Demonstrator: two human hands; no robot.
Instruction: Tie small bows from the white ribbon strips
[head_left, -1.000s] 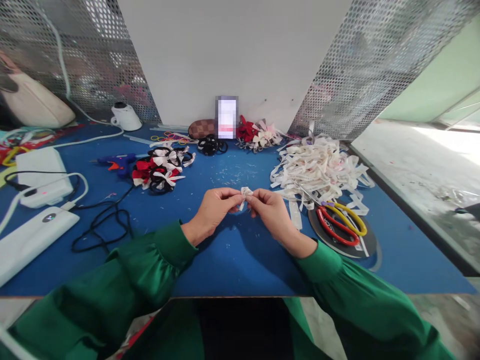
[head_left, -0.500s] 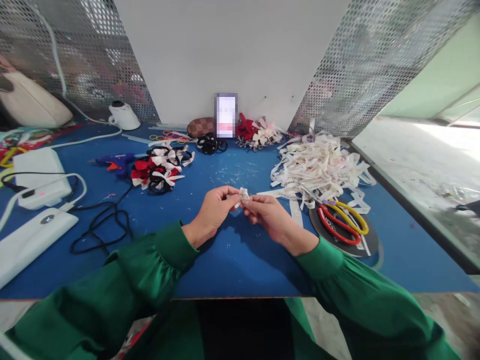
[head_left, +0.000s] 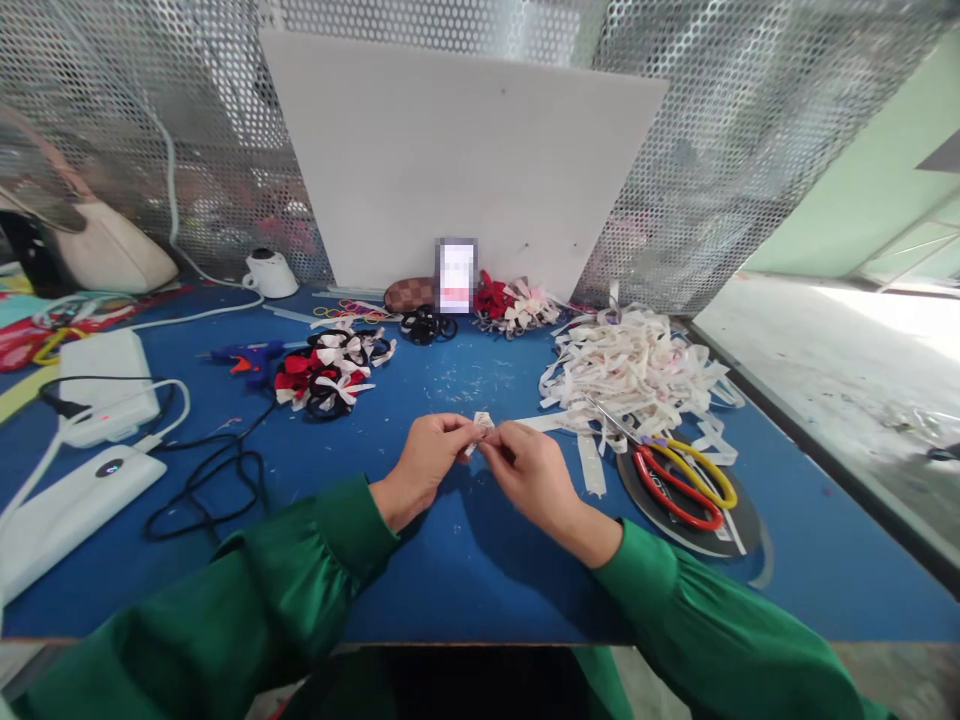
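Observation:
Between my two hands is a small white ribbon piece (head_left: 484, 420), folded or looped, just above the blue table. My left hand (head_left: 429, 455) pinches it from the left with thumb and forefinger. My right hand (head_left: 531, 470) has its fingers closed on the right side of the same ribbon, partly hiding it. Loose white ribbon strips (head_left: 592, 465) lie beyond my right hand, beside a big tangled pile of white ribbons (head_left: 637, 360). Scissors (head_left: 679, 480) with one red and one yellow handle rest on a dark round disc (head_left: 731, 545) to the right.
At left, finished-looking bows on black hair ties (head_left: 330, 370) lie by a blue glue gun (head_left: 251, 358), a black cable (head_left: 240, 460) and a white power bank (head_left: 82, 515). A lit phone (head_left: 455, 275) leans against the white board at the back, near red and white bows (head_left: 517, 303).
The camera view has tilted up, so the scene sits lower. My right hand has turned, its knuckles now more on top, and the ribbon piece is still between both hands.

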